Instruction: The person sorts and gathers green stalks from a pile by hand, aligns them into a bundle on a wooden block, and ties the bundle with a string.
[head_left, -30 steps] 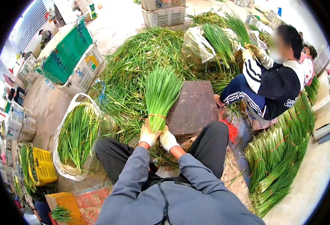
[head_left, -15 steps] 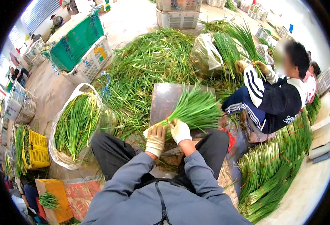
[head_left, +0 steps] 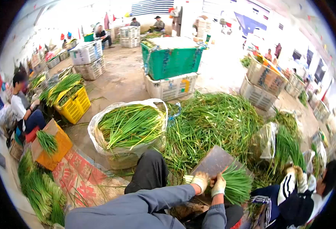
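Observation:
A bundle of green stalks lies across a dark board near my knees, its leaves fanned to the right and its pale ends to the left. My gloved left hand is closed round the bundle near the pale ends. Beside it, my gloved right hand grips the bundle where the leaves begin to spread. The band seen earlier is mostly hidden by my hands. Beyond the board spreads a large heap of loose green leaves.
A white bag of stalks stands left of the heap. Farther back are a green crate and a yellow crate. A person in a striped-sleeve jacket sits at the right, another person at the far left.
The view has swung left. The bundle has gone from upright to lying across the board, leaves pointing right. Both hands have shifted along it and now sit close together.

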{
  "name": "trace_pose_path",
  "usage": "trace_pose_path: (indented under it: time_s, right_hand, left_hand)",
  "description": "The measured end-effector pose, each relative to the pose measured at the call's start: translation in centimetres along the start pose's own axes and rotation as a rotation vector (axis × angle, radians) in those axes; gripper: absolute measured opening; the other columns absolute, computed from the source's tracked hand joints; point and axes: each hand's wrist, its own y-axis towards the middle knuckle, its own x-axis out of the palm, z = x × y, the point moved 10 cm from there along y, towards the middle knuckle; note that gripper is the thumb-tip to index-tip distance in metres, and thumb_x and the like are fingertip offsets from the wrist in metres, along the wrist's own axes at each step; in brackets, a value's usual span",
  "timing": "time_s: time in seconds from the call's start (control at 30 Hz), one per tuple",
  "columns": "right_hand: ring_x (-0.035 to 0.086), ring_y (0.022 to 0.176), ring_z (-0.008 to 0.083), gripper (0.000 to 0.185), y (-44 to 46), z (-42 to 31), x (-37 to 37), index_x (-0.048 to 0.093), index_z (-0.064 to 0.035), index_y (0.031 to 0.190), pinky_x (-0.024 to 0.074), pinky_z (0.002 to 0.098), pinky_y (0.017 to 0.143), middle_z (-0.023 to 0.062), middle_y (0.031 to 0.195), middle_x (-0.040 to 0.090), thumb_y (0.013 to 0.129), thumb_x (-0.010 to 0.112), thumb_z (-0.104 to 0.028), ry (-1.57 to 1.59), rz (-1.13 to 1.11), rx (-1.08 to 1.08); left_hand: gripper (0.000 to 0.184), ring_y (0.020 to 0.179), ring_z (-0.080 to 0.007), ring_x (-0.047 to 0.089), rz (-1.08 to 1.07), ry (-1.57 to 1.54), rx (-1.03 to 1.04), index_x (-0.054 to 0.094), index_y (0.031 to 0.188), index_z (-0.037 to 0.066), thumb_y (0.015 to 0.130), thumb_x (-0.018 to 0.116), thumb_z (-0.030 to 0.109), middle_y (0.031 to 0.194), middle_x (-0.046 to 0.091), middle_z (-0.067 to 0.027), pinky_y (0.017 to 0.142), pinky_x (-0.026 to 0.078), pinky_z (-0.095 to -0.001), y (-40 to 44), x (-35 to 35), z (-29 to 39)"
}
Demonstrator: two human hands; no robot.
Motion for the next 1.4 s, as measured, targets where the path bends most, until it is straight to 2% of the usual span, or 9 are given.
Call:
trace_pose_path:
  time_s: [0.17,0.4,0.57,0.7,0.77,0.9,1.0,1.17,1.4]
  right_hand:
    - [0.03,0.042,0.0121,0.038,0.9,0.4,1.9,0.045,-0.0183,0.068,0.0198,0.0304,0.041,-0.0049,0.057,0.04,0.1,0.057,-0.036,0.053,-0.016,0.136]
    - [0.04,0.046,0.012,0.044,-2.1,-4.7,4.3,0.047,-0.0089,0.057,0.0348,0.0324,0.044,0.0005,0.052,0.044,0.096,0.06,-0.024,-0.321,-0.066,-0.32]
    - [0.071,0.092,0.0222,0.022,-14.2,-10.2,2.1,0.073,-0.0021,0.106,0.056,0.0333,0.082,0.013,0.103,0.075,0.095,0.062,-0.018,-0.53,-0.01,-0.486]
    - [0.069,0.091,0.0252,0.026,-27.4,-17.8,3.8,0.067,-0.0037,0.109,0.0551,0.0363,0.08,0.0131,0.109,0.069,0.087,0.072,-0.016,-0.49,-0.071,-1.213]
    - [0.068,0.088,0.0266,0.038,-34.3,-20.3,-0.9,0.064,-0.0047,0.114,0.0552,0.0367,0.079,0.0141,0.112,0.066,0.083,0.077,-0.023,-0.333,-0.032,-1.093]
    - [0.065,0.107,0.0231,0.086,-33.2,-14.6,-10.1,0.038,-0.0043,0.148,0.0539,0.0392,0.087,0.0144,0.132,0.058,0.076,0.084,-0.016,-0.075,0.121,-0.596]
    - [0.058,0.117,0.0227,0.083,-39.9,-10.0,-17.1,0.036,0.0002,0.147,0.048,0.0373,0.1,0.0172,0.134,0.056,0.078,0.08,-0.011,0.356,0.297,-0.824]
    - [0.053,0.126,0.0283,0.054,-50.0,6.4,-30.0,0.046,-0.0062,0.142,0.0432,0.043,0.11,0.0112,0.14,0.053,0.092,0.068,-0.011,0.909,0.669,-0.867]
    - [0.057,0.121,0.0266,0.054,-71.2,29.8,-37.6,0.051,-0.0037,0.137,0.0456,0.0435,0.107,0.0097,0.133,0.058,0.09,0.073,-0.017,0.913,1.5,-0.763]
  left_hand:
    - [0.038,0.114,-0.0337,0.061,0.029,0.014,0.008,0.054,0.125,0.002,0.091,0.055,0.019,0.115,0.062,-0.0177,0.09,0.047,-0.0448,-2.2,0.1,0.6]
    - [0.041,0.088,-0.0208,0.069,-0.325,-0.172,-0.001,0.054,0.119,0.001,0.095,0.058,0.034,0.103,0.066,-0.0143,0.071,0.057,-0.0341,0.3,0.4,-2.2]
    - [0.036,0.088,-0.0236,0.068,-0.179,-0.232,0.174,0.065,0.109,0.007,0.085,0.069,0.034,0.097,0.068,-0.0107,0.075,0.056,-0.0394,-0.7,-6.8,-2.1]
    - [0.052,0.101,-0.0252,0.065,0.025,-0.918,0.322,0.054,0.127,0.006,0.082,0.075,0.022,0.112,0.065,-0.0113,0.086,0.054,-0.0379,-2.5,-16.4,-3.3]
    - [0.064,0.107,-0.026,0.064,0.033,-1.1,0.43,0.049,0.136,0.005,0.08,0.078,0.015,0.12,0.064,-0.0116,0.092,0.054,-0.0372,-6.2,-19.7,-0.4]
    - [0.082,0.119,-0.0222,0.06,0.02,-0.932,0.644,0.046,0.139,0.003,0.066,0.081,-0.007,0.124,0.063,-0.0107,0.1,0.05,-0.0356,-11.8,-25.8,11.2]
    - [0.081,0.119,-0.0231,0.059,-0.424,-1.099,0.738,0.047,0.138,0.004,0.067,0.085,0.007,0.129,0.059,-0.0104,0.099,0.05,-0.0378,-19.8,-20.8,22.3]
    - [0.097,0.134,-0.04,0.045,-0.221,-0.374,1.562,0.046,0.142,0.002,0.061,0.091,0.033,0.143,0.049,-0.022,0.11,0.039,-0.0486,-34.8,-18.0,31.7]
    - [0.082,0.139,-0.0294,0.044,-0.196,-0.754,1.152,0.041,0.147,0.002,0.074,0.078,-0.002,0.148,0.048,-0.0183,0.113,0.038,-0.0436,-22.3,-17.6,25.6]
